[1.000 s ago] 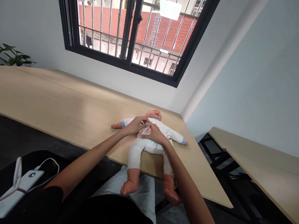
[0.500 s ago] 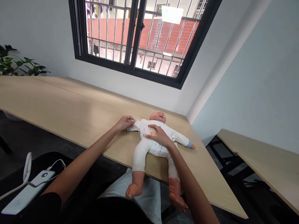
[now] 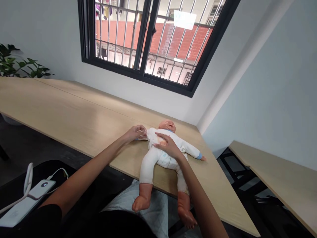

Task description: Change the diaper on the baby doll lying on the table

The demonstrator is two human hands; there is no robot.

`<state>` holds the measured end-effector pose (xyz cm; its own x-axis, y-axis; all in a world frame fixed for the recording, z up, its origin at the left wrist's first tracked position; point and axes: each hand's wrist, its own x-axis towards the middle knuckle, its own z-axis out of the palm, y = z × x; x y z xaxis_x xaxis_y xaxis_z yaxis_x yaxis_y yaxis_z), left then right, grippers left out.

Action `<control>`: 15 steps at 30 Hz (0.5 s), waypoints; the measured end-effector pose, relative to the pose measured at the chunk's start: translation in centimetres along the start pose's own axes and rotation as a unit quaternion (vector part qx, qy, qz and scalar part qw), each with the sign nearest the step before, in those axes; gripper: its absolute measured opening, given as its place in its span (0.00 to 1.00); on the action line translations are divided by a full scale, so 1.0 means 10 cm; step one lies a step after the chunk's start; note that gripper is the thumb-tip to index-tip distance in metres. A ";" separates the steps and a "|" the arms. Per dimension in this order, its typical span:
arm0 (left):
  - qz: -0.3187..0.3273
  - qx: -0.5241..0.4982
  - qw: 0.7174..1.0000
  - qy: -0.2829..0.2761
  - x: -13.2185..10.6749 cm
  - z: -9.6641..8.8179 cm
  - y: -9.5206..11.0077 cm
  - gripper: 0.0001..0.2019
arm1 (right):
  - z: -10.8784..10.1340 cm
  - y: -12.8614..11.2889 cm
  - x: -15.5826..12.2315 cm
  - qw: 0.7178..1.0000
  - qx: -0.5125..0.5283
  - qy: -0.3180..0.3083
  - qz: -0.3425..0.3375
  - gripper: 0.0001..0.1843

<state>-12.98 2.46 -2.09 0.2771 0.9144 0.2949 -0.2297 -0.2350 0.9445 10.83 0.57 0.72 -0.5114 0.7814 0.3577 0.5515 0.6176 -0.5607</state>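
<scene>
Right hand (image 3: 168, 146) lies spread on a baby doll's chest (image 3: 160, 140); left hand (image 3: 135, 133) pinches its white sleeve (image 3: 149, 134).

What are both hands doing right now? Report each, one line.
Left hand: closed, seemingly pinching the baby doll's white sleeve.
Right hand: open, flat on the doll's chest.

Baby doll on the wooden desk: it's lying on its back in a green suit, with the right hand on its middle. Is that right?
The colour is wrong: the baby doll wears a white suit, not green, as the head view shows. The rest stands: it lies on its back on the wooden desk, with the right hand on its middle.
</scene>
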 end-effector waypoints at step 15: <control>-0.002 0.174 0.983 -0.057 -0.05 0.11 -0.19 0.14 | 0.02 0.05 0.02 1.000 0.023 0.010 -0.002 0.28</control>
<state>-11.66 2.08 -3.90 0.3838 0.8777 0.2869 0.0990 -0.3480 0.9323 10.90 1.06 0.39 -0.5006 0.7807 0.3741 0.5181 0.6163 -0.5931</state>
